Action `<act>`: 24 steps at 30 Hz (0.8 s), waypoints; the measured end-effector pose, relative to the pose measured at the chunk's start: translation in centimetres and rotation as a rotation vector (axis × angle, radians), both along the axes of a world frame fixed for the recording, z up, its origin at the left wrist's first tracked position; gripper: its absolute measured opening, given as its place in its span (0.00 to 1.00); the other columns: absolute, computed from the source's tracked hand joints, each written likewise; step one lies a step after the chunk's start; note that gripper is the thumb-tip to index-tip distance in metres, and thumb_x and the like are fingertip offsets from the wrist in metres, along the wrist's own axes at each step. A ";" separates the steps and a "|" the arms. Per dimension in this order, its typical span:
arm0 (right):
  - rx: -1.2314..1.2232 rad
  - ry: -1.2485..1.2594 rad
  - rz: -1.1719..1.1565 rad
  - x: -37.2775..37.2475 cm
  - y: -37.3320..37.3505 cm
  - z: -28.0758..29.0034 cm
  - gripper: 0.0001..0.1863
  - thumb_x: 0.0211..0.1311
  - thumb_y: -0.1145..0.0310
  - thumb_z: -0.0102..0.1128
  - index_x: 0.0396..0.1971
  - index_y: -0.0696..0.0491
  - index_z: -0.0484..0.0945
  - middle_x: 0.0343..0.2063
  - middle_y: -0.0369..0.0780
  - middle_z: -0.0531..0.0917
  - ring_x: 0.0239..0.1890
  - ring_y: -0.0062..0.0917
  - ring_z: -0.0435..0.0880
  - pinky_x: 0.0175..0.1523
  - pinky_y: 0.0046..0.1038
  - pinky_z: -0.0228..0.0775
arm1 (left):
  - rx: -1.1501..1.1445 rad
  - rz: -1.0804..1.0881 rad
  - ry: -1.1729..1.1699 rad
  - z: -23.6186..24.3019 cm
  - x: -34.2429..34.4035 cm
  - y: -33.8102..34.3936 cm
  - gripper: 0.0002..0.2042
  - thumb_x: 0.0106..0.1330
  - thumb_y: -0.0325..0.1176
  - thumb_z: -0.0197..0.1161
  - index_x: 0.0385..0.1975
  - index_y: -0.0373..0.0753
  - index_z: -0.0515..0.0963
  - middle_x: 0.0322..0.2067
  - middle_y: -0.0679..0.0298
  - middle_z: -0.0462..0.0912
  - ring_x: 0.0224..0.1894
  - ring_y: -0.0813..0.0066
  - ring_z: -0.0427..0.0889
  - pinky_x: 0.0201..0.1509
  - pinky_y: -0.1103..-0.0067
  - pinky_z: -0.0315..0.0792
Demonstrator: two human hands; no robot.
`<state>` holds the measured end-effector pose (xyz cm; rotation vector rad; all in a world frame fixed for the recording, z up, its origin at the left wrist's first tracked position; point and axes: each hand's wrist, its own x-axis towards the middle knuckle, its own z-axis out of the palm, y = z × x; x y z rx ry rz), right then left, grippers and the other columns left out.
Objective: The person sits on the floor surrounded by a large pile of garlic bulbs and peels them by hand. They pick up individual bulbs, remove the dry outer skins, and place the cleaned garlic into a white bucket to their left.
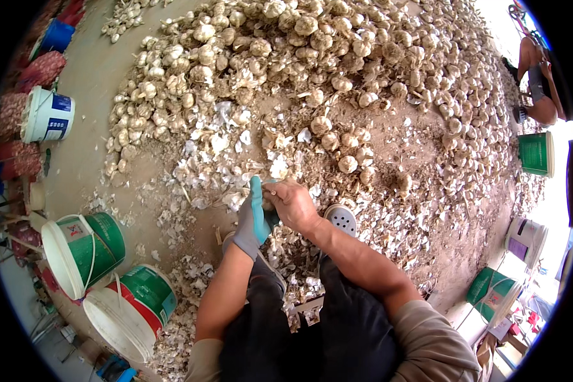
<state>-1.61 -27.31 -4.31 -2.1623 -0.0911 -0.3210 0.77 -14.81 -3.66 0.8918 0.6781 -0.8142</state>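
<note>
My left hand (253, 221) wears a grey and teal glove, its thumb pointing up. Against it, my bare right hand (293, 205) is closed, fingertips pressed in toward the glove. Between the two is a garlic bulb (269, 204), mostly hidden by my fingers. Just beyond my hands, white peeled skins (279, 167) lie on the ground. A small group of whole garlic bulbs (347, 164) rests a little farther off to the right.
A large garlic heap (286, 44) spreads across the far side. Green and white buckets (102, 245) stand at left, with another green bucket (536, 155) at right. Red mesh sacks (41, 70) line the left edge. Another person (541, 83) sits far right. My grey shoe (341, 219) is near my hands.
</note>
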 end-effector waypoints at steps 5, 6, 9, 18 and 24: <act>0.828 0.742 -0.355 2.4 1.2 3.8 0.09 0.70 0.70 0.56 0.41 0.57 0.82 0.26 0.42 0.86 0.20 0.22 0.81 0.23 0.24 0.73 | -0.136 0.010 -0.030 0.6 -1.1 1.7 0.25 0.67 0.65 0.50 0.40 0.47 0.75 0.27 0.68 0.77 0.23 0.77 0.74 0.20 0.84 0.67; 1.025 0.768 -0.466 2.5 0.3 3.5 0.10 0.71 0.69 0.55 0.43 0.58 0.80 0.27 0.41 0.86 0.21 0.20 0.80 0.23 0.22 0.73 | -0.175 0.042 -0.050 0.8 -1.5 1.4 0.29 0.67 0.65 0.50 0.49 0.43 0.74 0.30 0.65 0.80 0.25 0.76 0.77 0.21 0.83 0.69; 0.878 0.698 -0.656 2.1 -3.3 2.0 0.21 0.71 0.57 0.54 0.48 0.62 0.76 0.34 0.46 0.85 0.34 0.24 0.84 0.32 0.24 0.79 | -0.386 -0.003 -0.201 1.7 -1.1 1.7 0.30 0.70 0.55 0.55 0.59 0.34 0.70 0.36 0.60 0.83 0.33 0.73 0.83 0.27 0.81 0.76; 0.538 0.861 0.118 -1.1 2.2 5.3 0.29 0.61 0.49 0.66 0.42 0.64 0.79 0.30 0.44 0.84 0.35 0.24 0.82 0.38 0.29 0.75 | 0.055 0.266 -0.425 3.2 0.7 2.1 0.26 0.74 0.49 0.48 0.55 0.28 0.72 0.47 0.52 0.81 0.46 0.59 0.83 0.52 0.70 0.79; 0.332 0.748 0.101 -0.3 1.1 6.4 0.19 0.60 0.62 0.68 0.42 0.62 0.79 0.26 0.44 0.84 0.28 0.27 0.83 0.35 0.31 0.74 | 0.284 -0.212 -0.705 4.5 0.3 3.4 0.31 0.72 0.55 0.51 0.56 0.27 0.71 0.51 0.53 0.79 0.50 0.62 0.82 0.58 0.70 0.76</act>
